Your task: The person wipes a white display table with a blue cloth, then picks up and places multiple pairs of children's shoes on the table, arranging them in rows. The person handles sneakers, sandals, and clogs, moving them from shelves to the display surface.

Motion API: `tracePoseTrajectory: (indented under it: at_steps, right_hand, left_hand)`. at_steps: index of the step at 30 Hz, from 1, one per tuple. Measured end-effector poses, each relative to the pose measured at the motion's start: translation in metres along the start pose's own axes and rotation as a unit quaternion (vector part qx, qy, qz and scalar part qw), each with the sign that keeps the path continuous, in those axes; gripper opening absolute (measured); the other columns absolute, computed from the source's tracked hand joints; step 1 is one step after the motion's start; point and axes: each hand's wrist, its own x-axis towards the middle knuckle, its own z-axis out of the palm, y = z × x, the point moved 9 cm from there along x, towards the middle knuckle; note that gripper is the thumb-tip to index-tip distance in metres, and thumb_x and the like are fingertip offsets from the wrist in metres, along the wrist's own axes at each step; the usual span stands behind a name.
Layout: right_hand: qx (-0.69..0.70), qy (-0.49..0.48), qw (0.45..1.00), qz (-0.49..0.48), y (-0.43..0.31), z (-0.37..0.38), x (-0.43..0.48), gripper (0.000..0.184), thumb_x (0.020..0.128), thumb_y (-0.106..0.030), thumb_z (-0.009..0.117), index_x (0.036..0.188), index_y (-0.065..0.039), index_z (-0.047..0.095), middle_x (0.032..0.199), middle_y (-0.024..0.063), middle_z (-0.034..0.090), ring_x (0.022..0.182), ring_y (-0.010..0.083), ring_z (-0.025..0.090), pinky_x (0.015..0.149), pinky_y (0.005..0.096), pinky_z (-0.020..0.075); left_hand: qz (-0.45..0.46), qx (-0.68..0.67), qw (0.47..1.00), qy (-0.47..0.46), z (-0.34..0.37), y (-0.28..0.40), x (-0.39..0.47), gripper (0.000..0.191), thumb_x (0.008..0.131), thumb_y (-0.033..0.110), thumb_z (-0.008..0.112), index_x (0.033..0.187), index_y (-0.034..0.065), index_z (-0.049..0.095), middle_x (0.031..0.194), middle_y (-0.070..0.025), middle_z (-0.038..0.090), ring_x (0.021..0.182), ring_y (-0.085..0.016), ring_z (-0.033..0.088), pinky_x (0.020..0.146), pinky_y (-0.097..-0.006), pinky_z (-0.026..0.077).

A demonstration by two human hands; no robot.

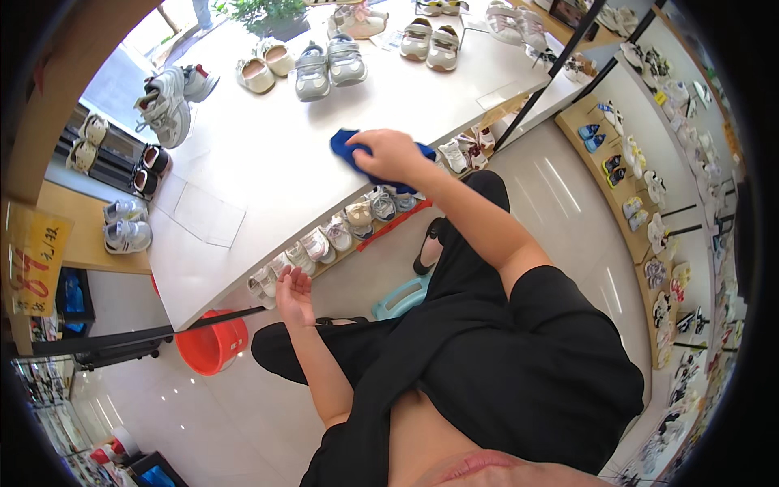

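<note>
My right hand [389, 155] presses a blue cloth [345, 146] onto a white display tabletop [274, 164], close to its front edge. Part of the cloth is bunched under the palm and shows again beyond the wrist side. Palm up, my left hand [295, 298] hovers off the table's front edge with fingers loosely spread, holding nothing. Grey children's sneakers [330, 67] stand on the tabletop beyond the cloth, with cream flat shoes [265, 64] to their left. A chunky white-and-grey pair [173, 103] sits at the left end.
A clear acrylic stand [210, 213] lies on the table's left part. Below the front edge runs a shelf of shoes [316, 243]. On the floor are a red bucket [213, 342] and a light-blue stool [401, 298] by my legs. Shoe racks [633, 182] line the right wall.
</note>
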Motion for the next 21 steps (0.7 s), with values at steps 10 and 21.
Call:
tracePoseTrajectory:
  at_steps: [10,21]
  right_hand:
    - [0.397,-0.271,0.877,0.009,-0.074,0.136,-0.124,0.036,0.081,-0.029,0.057,0.102,-0.001,0.067,0.093,0.0181,0.067,0.088,0.0297,0.064,0.082,0.0349,0.0484]
    - [0.478,-0.188,0.830,0.217,0.055,0.165,-0.155,0.030,0.090,-0.022,0.058,0.109,0.000,0.064,0.093,0.0058,0.066,0.085,0.0127,0.059,0.076,0.0270,0.0475]
  left_hand:
    - [-0.138,0.037,0.986,-0.085,0.056,-0.044,-0.054,0.046,0.098,0.048,0.036,0.129,0.0158,0.048,0.133,-0.0029,0.050,0.122,-0.021,0.047,0.096,-0.0474,0.043]
    - [-0.141,0.129,0.982,-0.003,0.031,-0.077,-0.058,0.042,0.095,0.034,0.050,0.130,0.0096,0.048,0.124,-0.0077,0.056,0.113,-0.023,0.053,0.094,-0.0419,0.044]
